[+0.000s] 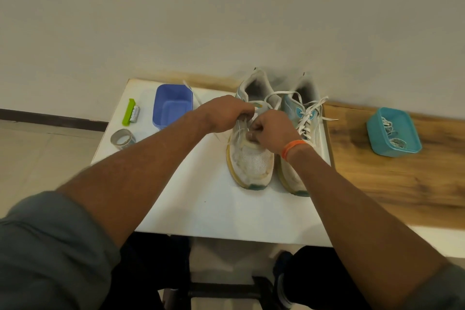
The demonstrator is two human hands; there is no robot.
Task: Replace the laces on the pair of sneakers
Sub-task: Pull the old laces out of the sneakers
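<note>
You are partway through, and the right-hand sneaker (pixel 302 128) is your marker. It stands on the white board (pixel 201 204) with a white lace crossed up its eyelets and the loose ends trailing off its collar — threaded, by the look of it, though not tied. I cannot tell whether that lace is the new one or the old.

Just to the left of it, touching or nearly so, stands the left-hand sneaker (pixel 251 163), and that is where your work is. Your left hand (pixel 224 113) is curled over its upper eyelets, fingers closed on a run of white lace (pixel 237 133). Your right hand (pixel 271 131), with the orange band at the wrist, is clenched in a pinch on the lace at the mid-tongue. Both hands hide the eyelets, so how many rows are threaded I cannot say; the toe end shows no lace across it.

Further left of the marker sneaker sits a blue tub (pixel 172 106) with a strand of lace draped past its rim. Off to the right, well apart on the wooden bench (pixel 377 178), a teal tub (pixel 392 132) holds coiled laces.

My judgement: one shoe appears laced, the other is mid-job, and both still want tying off.
</note>
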